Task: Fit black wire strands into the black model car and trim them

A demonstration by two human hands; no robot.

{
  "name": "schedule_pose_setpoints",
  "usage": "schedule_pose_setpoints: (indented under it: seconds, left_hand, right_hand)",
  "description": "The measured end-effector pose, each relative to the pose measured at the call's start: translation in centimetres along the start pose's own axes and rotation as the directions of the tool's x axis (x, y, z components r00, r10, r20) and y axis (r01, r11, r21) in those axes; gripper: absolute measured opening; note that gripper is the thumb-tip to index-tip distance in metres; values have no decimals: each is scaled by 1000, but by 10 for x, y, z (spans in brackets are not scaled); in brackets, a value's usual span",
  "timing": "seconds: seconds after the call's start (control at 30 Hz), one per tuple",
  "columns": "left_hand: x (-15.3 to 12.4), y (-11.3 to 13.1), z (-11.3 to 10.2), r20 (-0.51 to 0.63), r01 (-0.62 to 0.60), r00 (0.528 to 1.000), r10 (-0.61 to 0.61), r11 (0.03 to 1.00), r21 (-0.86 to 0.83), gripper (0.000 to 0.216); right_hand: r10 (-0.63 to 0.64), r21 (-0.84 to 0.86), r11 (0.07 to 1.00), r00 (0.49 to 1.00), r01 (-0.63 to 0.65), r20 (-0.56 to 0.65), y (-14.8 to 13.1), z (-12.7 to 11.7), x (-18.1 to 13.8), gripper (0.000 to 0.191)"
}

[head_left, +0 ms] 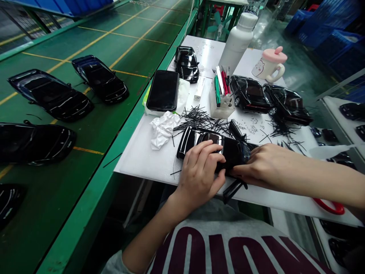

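A glossy black model car (228, 150) lies across the white work board in front of me, with a narrow black flap (235, 129) sticking out on its far side and another (234, 190) on its near side. My left hand (201, 167) is curled over its left part, fingers on top and thumb along the near side. At the car's right end my right hand (256, 163) is closed against the body. Its fingertips are partly hidden, so any small part between them cannot be seen. Thin black strips (199, 118) lie scattered just beyond the car.
Crumpled white tissue (164, 129), a phone (162, 90), a pen holder (222, 108) and a white bottle (238, 42) stand around the board. A lidded mug (269, 64) is at the back. More model cars (252, 93) are on the board and the green belt (137, 45).
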State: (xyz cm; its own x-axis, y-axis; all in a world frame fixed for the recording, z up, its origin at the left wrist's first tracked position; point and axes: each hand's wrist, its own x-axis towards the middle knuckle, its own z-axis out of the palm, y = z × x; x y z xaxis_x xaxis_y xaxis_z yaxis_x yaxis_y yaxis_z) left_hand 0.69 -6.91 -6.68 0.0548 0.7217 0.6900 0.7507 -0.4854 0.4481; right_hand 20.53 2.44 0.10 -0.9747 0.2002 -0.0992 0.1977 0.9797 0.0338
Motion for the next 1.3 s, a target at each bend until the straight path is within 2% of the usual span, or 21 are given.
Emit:
schedule_pose_setpoints:
  seconds: [0.33,0.73,1.3]
  left_hand:
    - [-1,0,0,16,2,1000,-2,1000,5,18]
    - [-1,-1,-1,1,-9,1000,9,999,-36,22]
    - [1,-1,-3,-30,-168,985,168,986,2,26]
  right_hand:
    - [6,55,999,998,-3,-64,1,3,-3,21]
    - [9,97,995,1000,-9,-2,4,3,-5,22]
    - [0,310,951,998,18,-57,8,-7,-13,24]
